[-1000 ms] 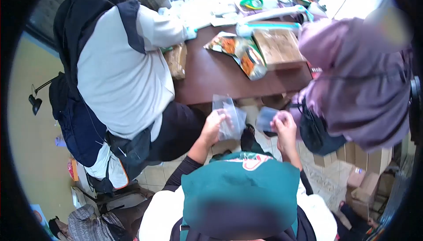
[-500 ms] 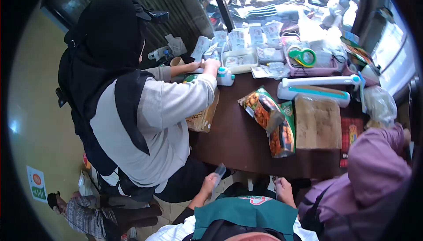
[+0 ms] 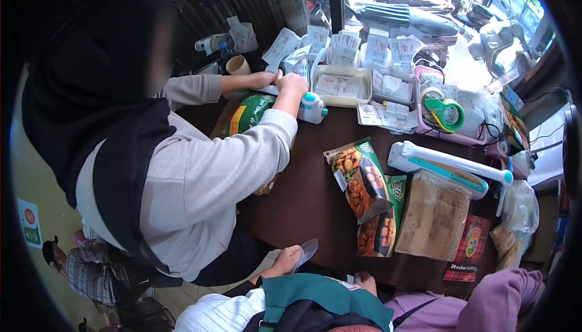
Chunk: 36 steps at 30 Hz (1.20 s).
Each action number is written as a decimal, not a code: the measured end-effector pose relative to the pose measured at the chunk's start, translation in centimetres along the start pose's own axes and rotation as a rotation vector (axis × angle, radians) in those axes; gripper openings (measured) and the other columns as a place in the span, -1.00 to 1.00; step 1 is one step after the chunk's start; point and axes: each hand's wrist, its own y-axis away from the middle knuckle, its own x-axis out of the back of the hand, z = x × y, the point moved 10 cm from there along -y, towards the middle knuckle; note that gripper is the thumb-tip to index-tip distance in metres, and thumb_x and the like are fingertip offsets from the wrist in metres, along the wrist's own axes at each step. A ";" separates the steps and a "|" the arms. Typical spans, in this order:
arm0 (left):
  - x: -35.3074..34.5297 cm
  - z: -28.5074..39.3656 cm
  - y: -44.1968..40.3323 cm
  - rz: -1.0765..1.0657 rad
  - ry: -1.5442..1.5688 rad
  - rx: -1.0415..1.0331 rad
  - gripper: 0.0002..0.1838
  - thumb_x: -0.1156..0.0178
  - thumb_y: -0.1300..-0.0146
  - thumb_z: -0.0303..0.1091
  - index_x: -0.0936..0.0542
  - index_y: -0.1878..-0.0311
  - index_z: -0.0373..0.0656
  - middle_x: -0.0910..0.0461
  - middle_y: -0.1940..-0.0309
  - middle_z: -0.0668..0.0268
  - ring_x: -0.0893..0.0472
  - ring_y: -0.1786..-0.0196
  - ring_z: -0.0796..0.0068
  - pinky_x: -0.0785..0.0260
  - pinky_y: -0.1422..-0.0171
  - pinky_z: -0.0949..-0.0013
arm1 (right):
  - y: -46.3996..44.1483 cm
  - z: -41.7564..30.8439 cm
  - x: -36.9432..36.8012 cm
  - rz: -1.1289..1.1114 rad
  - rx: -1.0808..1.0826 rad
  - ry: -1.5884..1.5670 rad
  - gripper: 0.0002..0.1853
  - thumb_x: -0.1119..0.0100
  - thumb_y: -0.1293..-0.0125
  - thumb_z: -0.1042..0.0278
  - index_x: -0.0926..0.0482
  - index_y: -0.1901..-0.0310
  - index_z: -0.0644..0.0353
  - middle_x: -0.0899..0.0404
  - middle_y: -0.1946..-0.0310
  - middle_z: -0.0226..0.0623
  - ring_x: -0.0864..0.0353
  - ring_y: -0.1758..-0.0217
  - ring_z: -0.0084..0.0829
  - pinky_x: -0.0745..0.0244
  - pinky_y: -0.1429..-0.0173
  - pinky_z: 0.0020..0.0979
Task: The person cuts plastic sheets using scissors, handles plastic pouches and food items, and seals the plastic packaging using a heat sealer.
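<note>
My left hand (image 3: 288,261) is closed on a piece of clear plastic (image 3: 307,253), perhaps a small bag, just off the front edge of the table. Beside the green apron (image 3: 330,298), my right hand (image 3: 366,281) looks curled; the apron partly covers it, and I cannot make out what it holds. Nearest to my hands on the table lie two printed food pouches (image 3: 362,186), overlapping, green with pictures of fried food. To their right is a brown packet in clear wrap (image 3: 434,217).
At the left, a co-worker's hands (image 3: 284,83) work at a white and turquoise sealer (image 3: 312,109) over a green and yellow pouch (image 3: 248,114). Another sealer (image 3: 448,168) lies at right, near a red checked packet (image 3: 468,248). Behind stand label trays (image 3: 341,86) and a pink basket (image 3: 454,138). A purple sleeve (image 3: 503,298) is close at right.
My view has shifted, with the table now larger and closer. My right hand has drawn in beside the apron and is more covered. The left hand still holds the clear plastic.
</note>
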 end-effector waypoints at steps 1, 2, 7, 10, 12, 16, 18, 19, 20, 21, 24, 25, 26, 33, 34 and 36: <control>0.0 -0.1 -0.2 0.007 0.020 0.002 -0.77 0.04 -0.20 -0.32 -0.53 0.32 -0.28 -0.55 0.49 0.21 -0.51 0.38 0.52 -0.35 0.24 0.38 | -0.1 -0.1 -0.1 -0.006 -0.005 -0.013 -0.70 -0.03 -0.19 0.19 -0.54 0.31 0.31 -0.52 0.51 0.06 -0.61 0.36 -0.11 -0.44 0.25 -0.24; -0.1 -0.3 -0.4 0.013 0.039 0.002 -0.76 0.03 -0.21 -0.31 -0.53 0.32 -0.28 -0.55 0.50 0.21 -0.51 0.39 0.52 -0.35 0.24 0.38 | -0.2 -0.1 -0.1 -0.008 -0.011 -0.026 -0.70 -0.03 -0.19 0.19 -0.54 0.31 0.31 -0.52 0.53 0.04 -0.61 0.40 -0.16 -0.44 0.26 -0.26; 0.0 0.2 -1.2 0.018 -0.057 0.033 -0.76 0.03 -0.23 -0.31 -0.53 0.32 -0.29 -0.53 0.53 0.19 -0.51 0.42 0.53 -0.35 0.26 0.38 | -1.0 1.3 -1.2 -0.056 -0.044 -0.153 -0.72 -0.07 -0.17 0.25 -0.52 0.35 0.38 -0.47 0.61 -0.11 -0.47 0.49 -0.45 -0.41 0.33 -0.33; -0.1 0.5 -1.2 0.032 -0.055 0.059 -0.76 0.02 -0.22 -0.30 -0.52 0.34 -0.29 -0.52 0.54 0.14 -0.52 0.41 0.51 -0.35 0.27 0.37 | -0.9 0.1 -0.6 -0.036 -0.006 -0.190 -0.73 -0.07 -0.17 0.27 -0.51 0.39 0.38 -0.45 0.64 -0.15 -0.43 0.51 -0.50 -0.39 0.37 -0.35; 0.0 1.1 -1.2 0.050 -0.075 0.053 -0.77 0.02 -0.21 -0.30 -0.51 0.35 -0.29 -0.51 0.54 0.12 -0.53 0.41 0.51 -0.35 0.27 0.36 | -1.0 -0.3 -0.2 -0.040 0.011 -0.190 -0.74 -0.06 -0.17 0.28 -0.51 0.42 0.38 -0.44 0.66 -0.16 -0.42 0.52 -0.51 -0.38 0.39 -0.34; 0.0 1.2 -1.2 0.064 -0.087 0.079 -0.78 0.00 -0.19 -0.31 -0.51 0.36 -0.29 -0.51 0.54 0.11 -0.53 0.43 0.51 -0.36 0.28 0.35 | -1.4 -1.5 0.1 -0.083 0.005 -0.176 -0.74 -0.05 -0.17 0.30 -0.49 0.50 0.38 -0.41 0.70 -0.17 -0.41 0.55 -0.51 -0.36 0.43 -0.31; 0.0 1.5 -1.3 0.063 -0.061 0.053 -0.79 -0.01 -0.18 -0.32 -0.51 0.37 -0.29 -0.51 0.55 0.10 -0.54 0.43 0.50 -0.36 0.29 0.35 | -1.4 -1.5 0.0 -0.087 0.007 -0.188 -0.74 -0.03 -0.17 0.31 -0.48 0.52 0.38 -0.40 0.70 -0.18 -0.40 0.56 -0.51 -0.34 0.44 -0.30; -0.1 1.7 -1.1 0.061 -0.048 0.044 -0.79 -0.01 -0.18 -0.32 -0.51 0.38 -0.29 -0.52 0.55 0.10 -0.54 0.44 0.49 -0.36 0.29 0.35 | -1.4 -1.1 -0.1 -0.087 0.008 -0.194 -0.74 -0.03 -0.16 0.32 -0.48 0.52 0.38 -0.40 0.70 -0.18 -0.39 0.56 -0.51 -0.34 0.44 -0.30; 0.0 1.8 -1.0 0.066 -0.055 0.046 -0.79 -0.01 -0.18 -0.32 -0.51 0.38 -0.29 -0.52 0.55 0.10 -0.54 0.44 0.47 -0.36 0.30 0.35 | -1.5 -0.9 -0.3 -0.084 0.011 -0.200 -0.74 -0.02 -0.16 0.33 -0.48 0.52 0.38 -0.40 0.70 -0.18 -0.39 0.56 -0.51 -0.33 0.44 -0.29; 0.0 2.0 -1.2 0.072 -0.061 0.044 -0.79 -0.02 -0.17 -0.32 -0.51 0.39 -0.29 -0.52 0.55 0.10 -0.55 0.45 0.46 -0.36 0.30 0.34 | -1.6 -1.0 -0.2 -0.086 0.011 -0.217 -0.75 -0.02 -0.16 0.34 -0.47 0.52 0.38 -0.40 0.70 -0.17 -0.39 0.58 -0.49 -0.33 0.46 -0.31; 0.1 2.3 -1.0 0.085 -0.088 0.039 -0.80 -0.03 -0.16 -0.33 -0.52 0.41 -0.29 -0.53 0.56 0.10 -0.57 0.45 0.40 -0.37 0.31 0.33 | -1.3 -1.3 0.0 -0.091 -0.006 -0.255 -0.78 -0.02 -0.15 0.38 -0.46 0.53 0.37 -0.41 0.70 -0.16 -0.40 0.61 -0.47 -0.33 0.48 -0.34; 0.1 2.5 -1.1 0.084 -0.097 0.038 -0.80 -0.03 -0.16 -0.33 -0.52 0.41 -0.28 -0.53 0.57 0.10 -0.57 0.45 0.38 -0.38 0.31 0.32 | -1.3 -1.4 0.1 -0.089 -0.015 -0.262 -0.79 -0.02 -0.14 0.39 -0.46 0.53 0.37 -0.41 0.70 -0.18 -0.40 0.61 -0.48 -0.33 0.48 -0.34; 0.1 2.8 -1.1 0.084 -0.107 0.037 -0.80 -0.03 -0.16 -0.33 -0.52 0.41 -0.28 -0.53 0.57 0.10 -0.58 0.45 0.37 -0.38 0.31 0.32 | -1.2 -1.3 0.1 -0.088 -0.024 -0.268 -0.79 -0.02 -0.14 0.40 -0.46 0.54 0.37 -0.41 0.71 -0.19 -0.40 0.60 -0.50 -0.33 0.48 -0.34; 0.1 4.2 -0.8 0.087 -0.181 0.021 -0.80 -0.03 -0.15 -0.33 -0.53 0.40 -0.27 -0.53 0.57 0.12 -0.57 0.45 0.38 -0.39 0.30 0.32 | -1.9 -0.1 0.0 -0.089 0.026 -0.305 -0.79 -0.02 -0.12 0.39 -0.50 0.53 0.37 -0.40 0.73 -0.28 -0.38 0.61 -0.56 -0.32 0.49 -0.40; 0.3 4.4 -0.8 0.093 -0.196 0.024 -0.80 -0.02 -0.15 -0.33 -0.53 0.41 -0.27 -0.54 0.57 0.13 -0.57 0.45 0.40 -0.39 0.29 0.32 | -1.9 -0.3 0.1 -0.088 0.022 -0.311 -0.79 -0.02 -0.12 0.39 -0.51 0.52 0.37 -0.41 0.73 -0.30 -0.38 0.61 -0.57 -0.32 0.50 -0.42; 0.4 3.9 -0.6 0.072 -0.116 0.035 -0.80 -0.02 -0.15 -0.34 -0.53 0.41 -0.27 -0.54 0.56 0.16 -0.55 0.45 0.43 -0.38 0.28 0.34 | -1.6 -0.1 -0.3 -0.116 -0.021 -0.347 -0.79 -0.02 -0.12 0.39 -0.53 0.51 0.37 -0.44 0.71 -0.32 -0.40 0.60 -0.58 -0.32 0.50 -0.45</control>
